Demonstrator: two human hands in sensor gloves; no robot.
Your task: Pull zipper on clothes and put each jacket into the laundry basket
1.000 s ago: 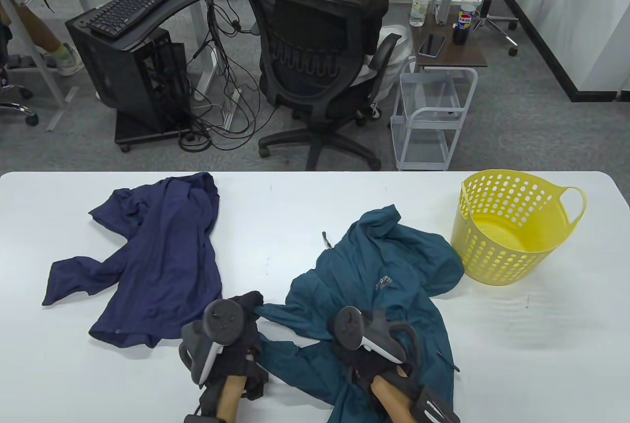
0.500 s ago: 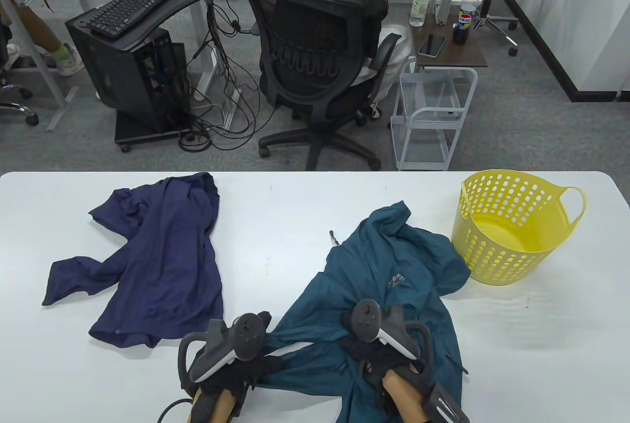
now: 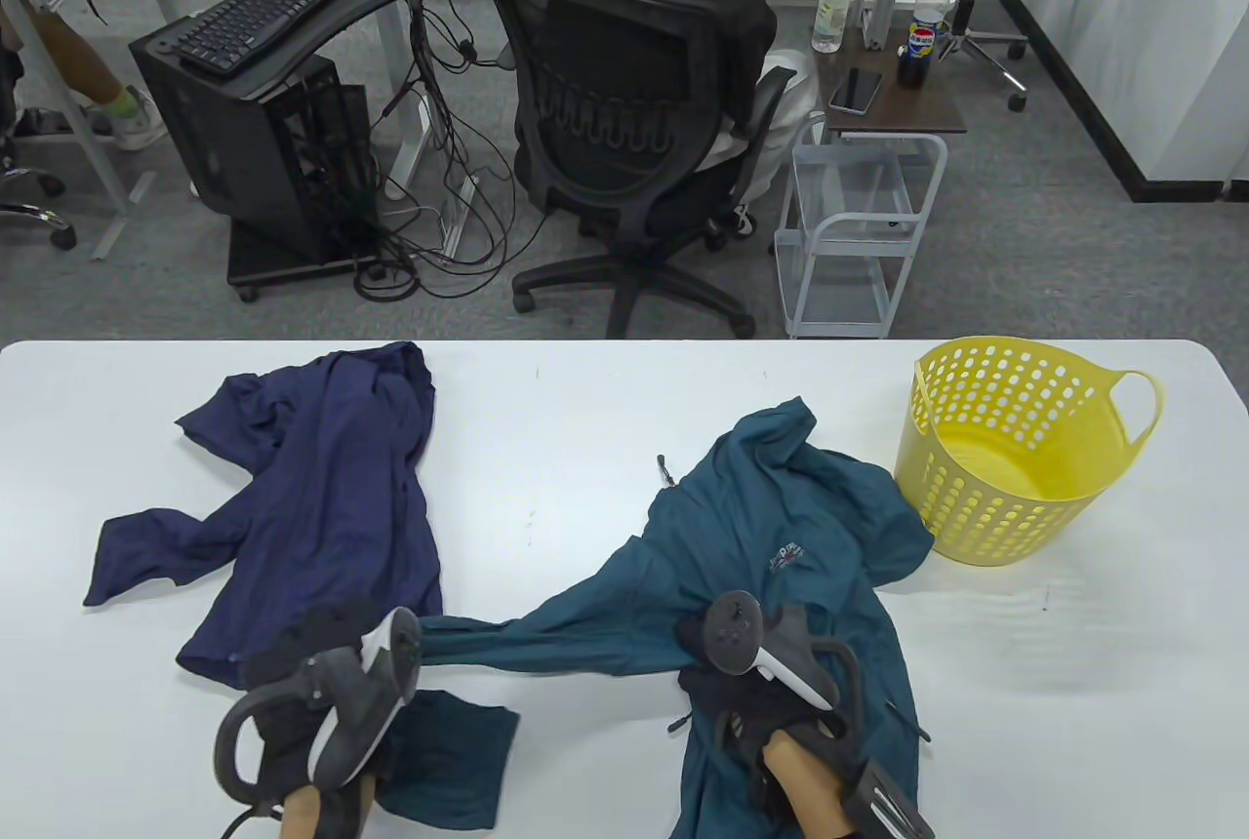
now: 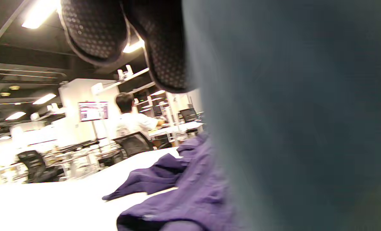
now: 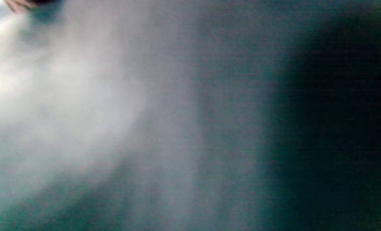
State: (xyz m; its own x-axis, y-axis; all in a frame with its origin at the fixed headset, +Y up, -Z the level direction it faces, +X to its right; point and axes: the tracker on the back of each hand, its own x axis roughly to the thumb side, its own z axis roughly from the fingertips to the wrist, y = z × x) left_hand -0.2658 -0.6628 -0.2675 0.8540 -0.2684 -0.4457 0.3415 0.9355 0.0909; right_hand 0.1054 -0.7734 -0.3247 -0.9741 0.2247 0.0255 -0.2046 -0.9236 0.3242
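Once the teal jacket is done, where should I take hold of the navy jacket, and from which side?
Probably grip the navy jacket at its near hem, coming from the table's near edge. It lies spread flat with that hem closest, just beyond the left hand, while its sleeves trail off to the left. Its zipper isn't visible.

On the table [image 3: 585,410] before me, one jacket [image 3: 322,507] lies to the left, the other jacket [image 3: 781,527] to the right, its sleeve stretched leftward to my left hand [image 3: 322,683]. My right hand [image 3: 761,683] rests on that jacket's near part. The laundry basket [image 3: 1015,449] stands at far right, just beside it.
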